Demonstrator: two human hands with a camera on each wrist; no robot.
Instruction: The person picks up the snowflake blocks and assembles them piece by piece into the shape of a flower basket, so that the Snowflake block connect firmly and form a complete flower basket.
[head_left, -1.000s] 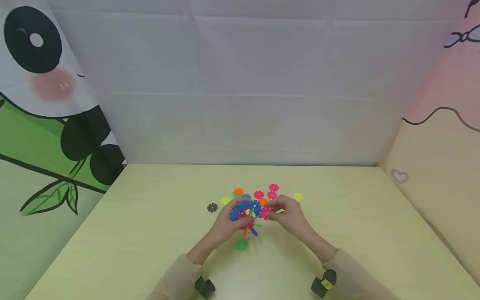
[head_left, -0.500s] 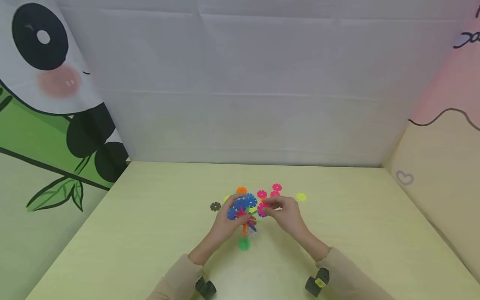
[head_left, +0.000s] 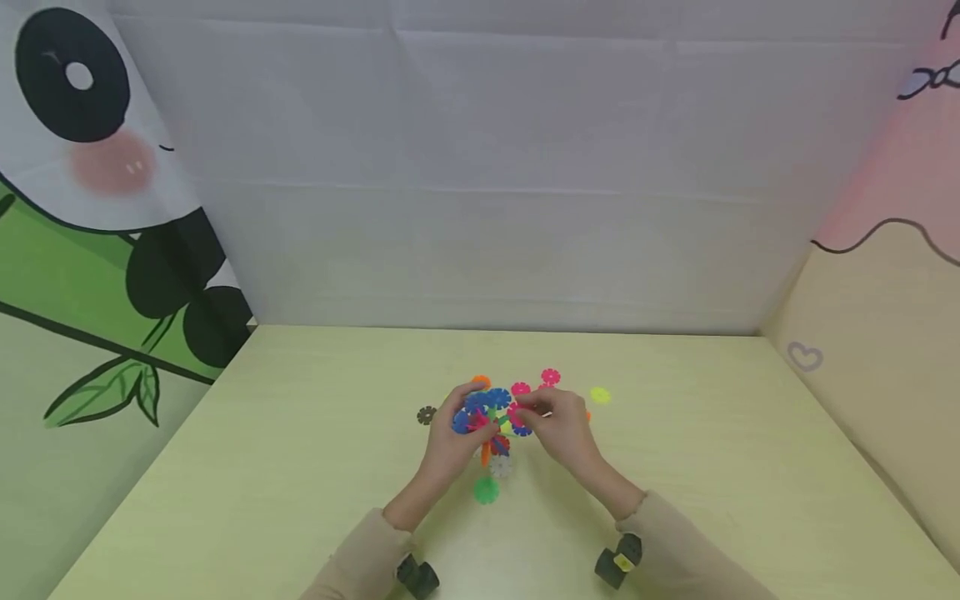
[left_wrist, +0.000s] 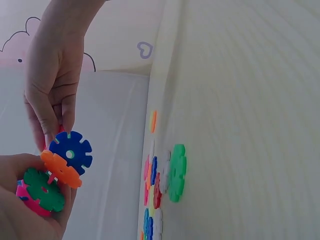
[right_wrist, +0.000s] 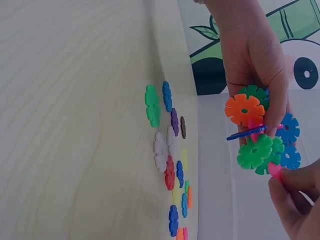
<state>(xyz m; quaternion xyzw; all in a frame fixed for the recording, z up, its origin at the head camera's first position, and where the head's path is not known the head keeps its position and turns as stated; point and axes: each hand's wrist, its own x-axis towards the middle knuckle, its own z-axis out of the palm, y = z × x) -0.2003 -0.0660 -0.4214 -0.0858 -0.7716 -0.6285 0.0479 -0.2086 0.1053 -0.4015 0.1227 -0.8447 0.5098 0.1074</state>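
Note:
My left hand [head_left: 450,435] holds a cluster of interlocking flower-shaped plastic discs [right_wrist: 245,111] above the table. Blue, orange, green and pink discs make it up, slotted together at angles; the left palm and fingers hide part of it. Close on the cluster's right, my right hand [head_left: 561,429] pinches a pink disc [head_left: 516,414] between thumb and fingertips. In the right wrist view that pink disc is right at the green discs [right_wrist: 260,152] of the cluster, mostly covered by the right fingers [right_wrist: 287,200].
Loose discs lie on the pale wooden table [head_left: 315,467] under and behind the hands: a green one [head_left: 486,490] nearest, a clear one [head_left: 500,466], a dark one [head_left: 426,415] left, a yellow one [head_left: 600,395] right, and pink ones [head_left: 551,377] behind. A white cloth wall [head_left: 480,250] stands behind.
My right hand has moved a little left with the pink disc, closer to the cluster. The left hand keeps its hold on the cluster, which has turned and risen slightly.

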